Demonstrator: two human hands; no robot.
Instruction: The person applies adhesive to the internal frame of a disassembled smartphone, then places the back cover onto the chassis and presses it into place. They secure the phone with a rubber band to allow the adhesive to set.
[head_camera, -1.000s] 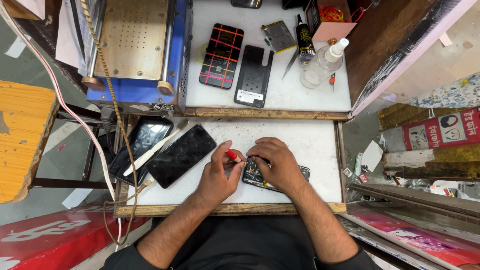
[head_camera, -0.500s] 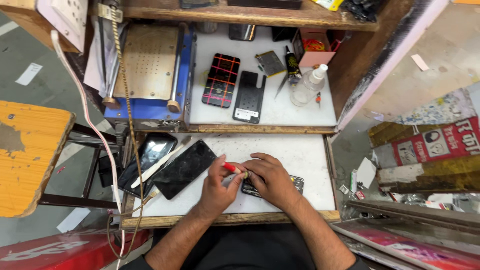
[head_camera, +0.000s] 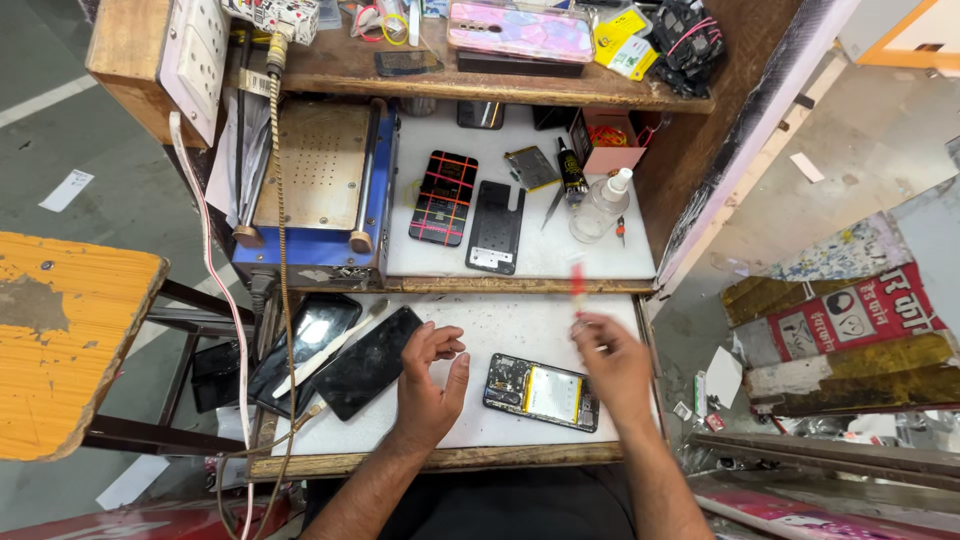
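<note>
Our right hand (head_camera: 615, 362) pinches a red tool (head_camera: 577, 282) while our left hand (head_camera: 428, 385) hovers loose-fingered, and the opened phone (head_camera: 542, 391) lies between both fingertips, long axis crosswise, nearer the right.

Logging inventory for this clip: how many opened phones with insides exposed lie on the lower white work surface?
1: the opened phone with yellow battery lies between the hands; others may be hidden.

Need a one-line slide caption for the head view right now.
Right hand lifts a red-handled tool above an opened phone on the white bench; left hand hovers open beside it.
</note>
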